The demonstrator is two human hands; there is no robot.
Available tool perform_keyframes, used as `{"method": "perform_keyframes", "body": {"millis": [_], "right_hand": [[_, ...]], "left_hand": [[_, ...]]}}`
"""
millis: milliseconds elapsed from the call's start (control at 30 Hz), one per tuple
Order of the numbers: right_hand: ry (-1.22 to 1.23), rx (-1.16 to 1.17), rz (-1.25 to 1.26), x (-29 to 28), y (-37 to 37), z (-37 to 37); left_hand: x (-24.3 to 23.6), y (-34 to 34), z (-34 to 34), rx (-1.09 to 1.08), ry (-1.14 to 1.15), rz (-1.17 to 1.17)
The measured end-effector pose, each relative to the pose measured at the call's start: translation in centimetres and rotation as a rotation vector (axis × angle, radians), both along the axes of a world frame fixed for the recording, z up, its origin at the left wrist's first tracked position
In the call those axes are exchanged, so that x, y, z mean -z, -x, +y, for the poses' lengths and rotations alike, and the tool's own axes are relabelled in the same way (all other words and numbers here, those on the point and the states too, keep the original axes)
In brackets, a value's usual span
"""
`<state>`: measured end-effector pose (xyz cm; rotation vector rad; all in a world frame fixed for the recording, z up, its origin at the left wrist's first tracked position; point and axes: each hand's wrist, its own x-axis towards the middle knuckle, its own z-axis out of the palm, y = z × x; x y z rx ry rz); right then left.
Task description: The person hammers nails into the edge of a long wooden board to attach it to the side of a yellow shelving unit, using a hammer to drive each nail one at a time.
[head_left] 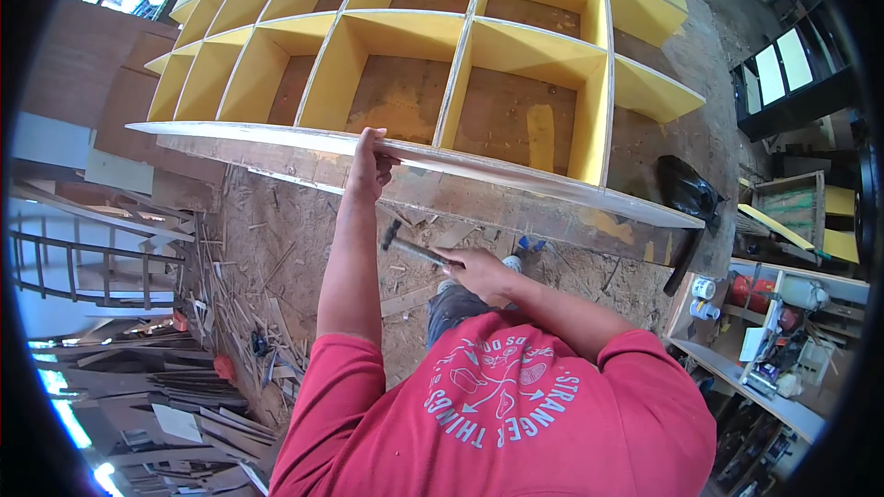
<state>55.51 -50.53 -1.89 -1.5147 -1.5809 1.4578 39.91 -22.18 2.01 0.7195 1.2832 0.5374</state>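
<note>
A large yellow shelf unit, divided into several open compartments, lies on a wooden worktable. My left hand grips its near long edge board, with a fingertip on the upper edge and the other fingers curled at the near side. In my right hand is a hammer, held by its handle below the table's near edge. Its dark head points left, apart from the shelf unit. The fingers of my right hand are wrapped round the handle.
A black, shiny bag-like thing sits at the table's right end. Wood scraps cover the floor at lower left, near a ladder-like frame. At right, an open cabinet holds containers and tools. Sawdust lies underfoot.
</note>
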Motion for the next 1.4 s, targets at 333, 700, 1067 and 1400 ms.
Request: {"method": "perform_keyframes", "body": {"millis": [333, 700, 1067, 1400], "right_hand": [[0.192, 0.213, -0.064, -1.3, 0.2, 2.0], [0.141, 0.160, 0.049, -2.4, -0.8, -1.7], [-0.030, 0.043, -0.234, -0.5, -10.1, 1.4], [-0.132, 0.012, -0.150, 0.7, -8.6, 1.3]], "left_hand": [[0.5, 0.7, -0.2, -0.039, -0.001, -0.025], [0.6, 0.8, 0.0, -0.008, -0.006, -0.039], [0.4, 0.1, 0.0, -0.033, -0.033, -0.069], [0.0, -0.1, -0.2, -0.036, -0.008, -0.055]]}}
